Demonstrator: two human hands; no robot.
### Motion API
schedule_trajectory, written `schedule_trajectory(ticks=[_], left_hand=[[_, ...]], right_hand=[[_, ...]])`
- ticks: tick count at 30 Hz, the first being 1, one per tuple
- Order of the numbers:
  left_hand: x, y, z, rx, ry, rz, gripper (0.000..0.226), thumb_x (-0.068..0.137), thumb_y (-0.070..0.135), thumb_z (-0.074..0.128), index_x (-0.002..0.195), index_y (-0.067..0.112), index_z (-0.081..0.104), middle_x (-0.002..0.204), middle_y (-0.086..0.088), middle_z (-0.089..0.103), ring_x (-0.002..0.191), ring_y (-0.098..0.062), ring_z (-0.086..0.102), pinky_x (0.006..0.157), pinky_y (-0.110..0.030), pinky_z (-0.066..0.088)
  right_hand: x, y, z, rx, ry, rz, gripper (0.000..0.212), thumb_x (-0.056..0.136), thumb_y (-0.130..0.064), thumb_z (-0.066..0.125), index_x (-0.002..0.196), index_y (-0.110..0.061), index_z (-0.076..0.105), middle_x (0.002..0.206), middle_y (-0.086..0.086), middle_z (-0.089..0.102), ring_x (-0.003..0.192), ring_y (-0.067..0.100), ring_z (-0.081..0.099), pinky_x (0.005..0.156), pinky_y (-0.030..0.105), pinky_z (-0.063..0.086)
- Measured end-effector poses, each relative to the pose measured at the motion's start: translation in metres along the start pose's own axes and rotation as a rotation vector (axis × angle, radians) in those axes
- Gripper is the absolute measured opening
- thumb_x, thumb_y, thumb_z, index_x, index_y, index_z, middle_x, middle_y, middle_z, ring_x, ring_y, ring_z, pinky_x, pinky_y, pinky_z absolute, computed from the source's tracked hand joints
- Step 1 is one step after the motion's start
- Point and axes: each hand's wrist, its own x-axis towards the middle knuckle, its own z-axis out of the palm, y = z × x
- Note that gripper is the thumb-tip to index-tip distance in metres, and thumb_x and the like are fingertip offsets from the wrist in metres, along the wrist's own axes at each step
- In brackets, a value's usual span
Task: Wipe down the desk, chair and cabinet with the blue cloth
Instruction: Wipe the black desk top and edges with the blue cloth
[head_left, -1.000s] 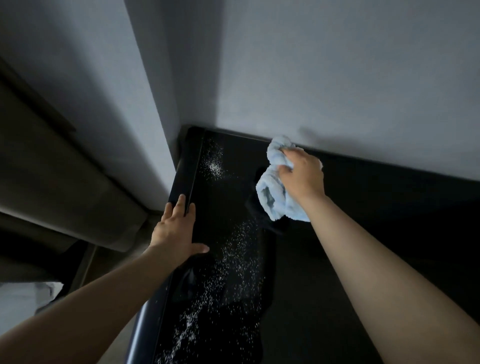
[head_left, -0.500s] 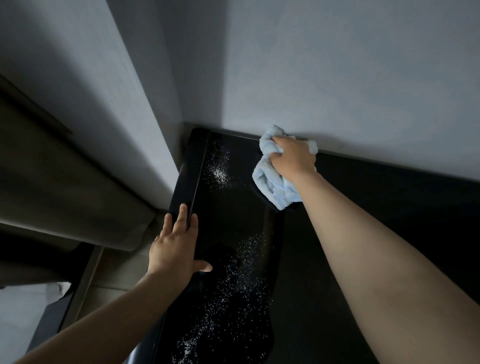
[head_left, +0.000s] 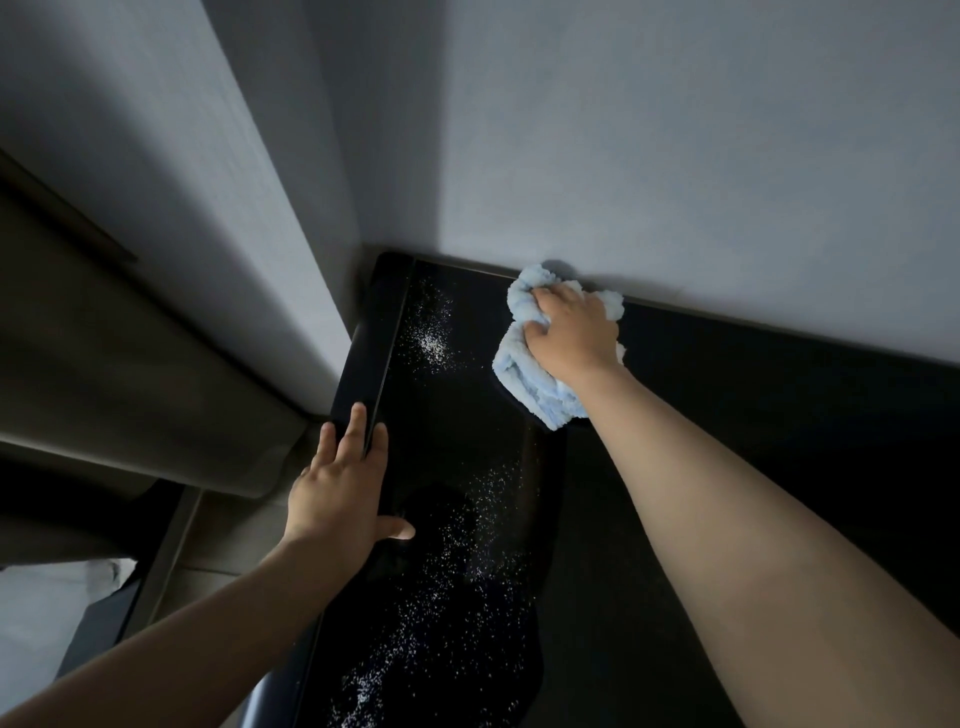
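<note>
One blue cloth (head_left: 530, 387), bunched, at the far edge of the black surface (head_left: 727, 415), at the foot of the wall (head_left: 675, 156). Right hand (head_left: 571, 332) on top, fingers curled into the folds, gripping; cloth shows past the fingertips and under the wrist. White specks (head_left: 431, 343) lie just left of it. Left hand (head_left: 337, 493), fingers straight, rests flat on the surface's left edge, well apart.

middle of blue cloth (head_left: 540, 395) hidden under right hand (head_left: 571, 338), black top (head_left: 779, 415) cut off right and bottom
</note>
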Motion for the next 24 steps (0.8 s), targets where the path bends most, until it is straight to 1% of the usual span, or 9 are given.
schedule_trajectory(ticks=[6, 15, 20, 24], left_hand=[[0.001, 0.0, 0.0, 0.009, 0.002, 0.003, 0.117, 0.069, 0.064, 0.068, 0.153, 0.021, -0.001, 0.158, -0.003, -0.021, 0.148, -0.03, -0.004, 0.115, -0.039, 0.028], [0.0, -0.001, -0.001, 0.023, 0.006, 0.012, 0.117, 0.068, 0.065, 0.068, 0.153, 0.021, 0.0, 0.159, -0.004, -0.019, 0.148, -0.031, -0.003, 0.113, -0.041, 0.031], [0.0, -0.001, -0.001, 0.024, 0.011, 0.009, 0.118, 0.067, 0.064, 0.07, 0.153, 0.02, 0.001, 0.159, -0.003, -0.018, 0.148, -0.031, -0.001, 0.111, -0.041, 0.034], [0.0, -0.001, 0.0, 0.025, 0.012, 0.003, 0.118, 0.067, 0.064, 0.07, 0.153, 0.02, 0.002, 0.159, -0.003, -0.017, 0.148, -0.031, -0.002, 0.11, -0.042, 0.034]], right_hand=[[-0.014, -0.001, 0.006, 0.015, -0.01, -0.014, 0.054, 0.096, -0.042, 0.041, 0.148, -0.028, 0.035, 0.156, -0.007, 0.029, 0.14, 0.031, 0.028, 0.103, 0.052, 0.039], [-0.035, -0.002, 0.011, 0.037, 0.013, -0.028, 0.053, 0.095, -0.039, 0.046, 0.146, -0.027, 0.039, 0.154, -0.007, 0.033, 0.14, 0.03, 0.027, 0.101, 0.054, 0.04], [-0.049, -0.004, 0.014, 0.037, 0.024, -0.039, 0.052, 0.094, -0.037, 0.047, 0.144, -0.026, 0.041, 0.152, -0.007, 0.037, 0.138, 0.03, 0.031, 0.097, 0.053, 0.044], [-0.062, -0.005, 0.016, 0.033, 0.019, -0.041, 0.052, 0.093, -0.036, 0.046, 0.145, -0.027, 0.041, 0.151, -0.008, 0.036, 0.137, 0.03, 0.031, 0.096, 0.051, 0.044]])
